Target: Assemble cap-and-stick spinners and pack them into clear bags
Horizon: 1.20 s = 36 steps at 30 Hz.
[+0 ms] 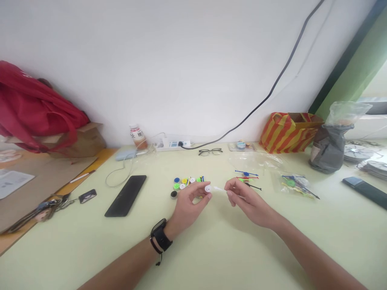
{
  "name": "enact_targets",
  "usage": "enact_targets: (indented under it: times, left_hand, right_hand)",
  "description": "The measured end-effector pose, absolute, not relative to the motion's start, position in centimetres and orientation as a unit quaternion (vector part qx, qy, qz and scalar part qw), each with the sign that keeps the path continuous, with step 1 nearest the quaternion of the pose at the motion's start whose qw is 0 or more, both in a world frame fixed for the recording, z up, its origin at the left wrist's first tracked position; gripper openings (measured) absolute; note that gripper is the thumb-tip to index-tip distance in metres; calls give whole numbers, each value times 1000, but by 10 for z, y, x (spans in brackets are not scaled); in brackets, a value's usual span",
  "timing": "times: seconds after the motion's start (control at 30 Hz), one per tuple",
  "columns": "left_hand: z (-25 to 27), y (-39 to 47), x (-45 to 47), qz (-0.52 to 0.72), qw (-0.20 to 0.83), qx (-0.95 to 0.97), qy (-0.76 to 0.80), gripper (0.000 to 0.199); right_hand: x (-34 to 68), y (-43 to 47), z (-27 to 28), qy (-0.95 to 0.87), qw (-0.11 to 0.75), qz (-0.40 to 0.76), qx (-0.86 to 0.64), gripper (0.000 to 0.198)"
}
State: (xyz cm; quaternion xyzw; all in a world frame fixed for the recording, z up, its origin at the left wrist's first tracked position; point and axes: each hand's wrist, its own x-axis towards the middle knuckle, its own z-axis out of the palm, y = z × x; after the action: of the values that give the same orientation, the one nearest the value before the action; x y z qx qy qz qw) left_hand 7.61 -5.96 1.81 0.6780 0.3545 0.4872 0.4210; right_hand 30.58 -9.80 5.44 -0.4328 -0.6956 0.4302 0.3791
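Between the thumb and fingers of my left hand (192, 201) is a small white disc (208, 188) with a hole in its middle. My right hand (246, 201) pinches a thin white arrow-shaped piece (218, 188), whose broad end points toward the disc with a small gap between them. Behind my left hand lies a group of small coloured discs (176, 186) in green, white, yellow, blue and black, partly hidden by the fingers. Beyond my right hand are several coloured plastic arrows (246, 174) in blue, red, green and black.
A black phone (125, 196) and keys (51, 205) lie at left. Glasses (211, 152), a power strip (173, 146) and a bottle (138, 137) stand near the wall. A small clear bag of parts (294, 185), a striped bag (290, 133) and a grey bag (328, 149) are at right.
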Motion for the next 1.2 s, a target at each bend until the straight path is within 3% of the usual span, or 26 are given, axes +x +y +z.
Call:
enact_targets:
  times: [0.5,0.73,1.03,1.2]
  left_hand:
    - [20,-67,76,446,399,719,353,50]
    - [29,-72,76,407,340,786,317,32]
    - [24,-70,77,418,348,778,316,27]
    - [32,-74,78,405,348,788,308,19]
  right_hand:
    - [296,-98,50,-644,454,504,-353,17]
    - [285,-99,36,-601,462,550,-349,15]
    - [285,-98,33,-657,472,448,-382,15]
    - [284,-98,31,-628,488,460,-395,14]
